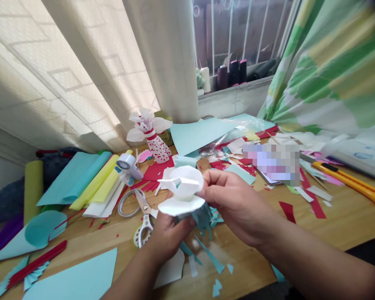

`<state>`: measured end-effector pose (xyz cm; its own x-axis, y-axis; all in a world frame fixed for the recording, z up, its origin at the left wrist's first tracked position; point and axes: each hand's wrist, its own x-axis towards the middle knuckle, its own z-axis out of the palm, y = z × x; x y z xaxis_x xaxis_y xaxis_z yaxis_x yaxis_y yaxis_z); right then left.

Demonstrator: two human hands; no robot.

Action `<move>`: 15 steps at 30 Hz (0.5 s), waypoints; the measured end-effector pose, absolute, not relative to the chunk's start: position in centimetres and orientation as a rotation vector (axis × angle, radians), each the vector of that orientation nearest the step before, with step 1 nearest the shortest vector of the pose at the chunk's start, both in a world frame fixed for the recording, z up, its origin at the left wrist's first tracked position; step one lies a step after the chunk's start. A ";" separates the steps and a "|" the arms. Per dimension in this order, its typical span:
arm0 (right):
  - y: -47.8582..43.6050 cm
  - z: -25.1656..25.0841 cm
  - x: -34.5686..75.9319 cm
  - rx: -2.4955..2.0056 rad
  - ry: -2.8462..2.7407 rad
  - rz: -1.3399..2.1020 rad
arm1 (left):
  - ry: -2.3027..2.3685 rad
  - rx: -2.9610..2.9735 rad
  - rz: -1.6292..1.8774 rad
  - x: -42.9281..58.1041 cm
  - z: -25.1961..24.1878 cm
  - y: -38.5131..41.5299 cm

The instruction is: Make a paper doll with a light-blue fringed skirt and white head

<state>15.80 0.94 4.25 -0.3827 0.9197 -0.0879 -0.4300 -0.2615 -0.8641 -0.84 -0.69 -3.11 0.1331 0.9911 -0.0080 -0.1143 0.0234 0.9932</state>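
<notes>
Looking down through the head camera, I see a wooden surface [346, 221] littered with cut paper. My left hand [167, 235] grips the white paper piece [182, 191] from below, fingers curled around its base. My right hand [237, 204] pinches its right rim between thumb and fingertips. The piece is held just above the middle of the surface, with teal scraps [202, 218] hanging under it.

From the hands, the scissors [143, 216] lie just beside them at nine o'clock, blades open, next to a tape ring [127, 204]. At ten o'clock lie rolled sheets, teal [75, 177] and yellow [98, 183], with a small white dispenser [129, 164] near their ends. At twelve o'clock stands a red-and-white paper figure [154, 141], upright, and a flat teal sheet [202, 133] lies at one o'clock. A yellow utility knife [349, 179] lies at three o'clock, well apart from the hands. At seven o'clock another teal sheet [78, 279] lies at the near edge.

Beyond the surface, cream curtains [81, 62] hang at eleven o'clock. A barred window [237, 33] shows at one o'clock, with thread spools [234, 71] on its sill. A green patterned cloth [331, 62] fills two o'clock.
</notes>
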 end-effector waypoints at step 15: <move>1.1 4.3 15.8 -0.741 -1.055 1.724 | 0.829 0.978 1.008 -0.5 -3.3 -0.4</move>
